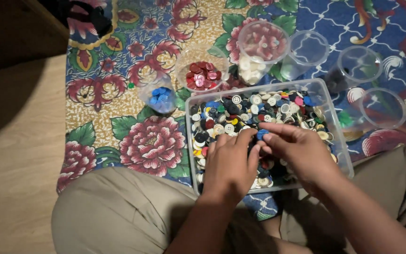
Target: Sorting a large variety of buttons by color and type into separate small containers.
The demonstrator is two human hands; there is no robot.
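A clear rectangular plastic tub point(337, 123) full of mixed coloured buttons sits on a floral mat in front of my knees. Both hands rest over the buttons inside it. My left hand point(230, 164) lies palm down on the pile, fingers curled. My right hand point(300, 149) reaches in from the right, and its fingertips pinch a blue button point(262, 134) that touches my left fingertips. Beyond the tub stand clear cups: one with blue buttons point(160, 97), one with red buttons point(202, 75), one with white buttons point(254, 66).
More clear cups point(306, 49) point(359, 63) point(382, 108) stand at the far right; what they hold is hard to tell. The floral mat point(151, 141) covers a wooden floor point(19, 155). My bent legs in beige trousers point(118, 211) fill the near edge.
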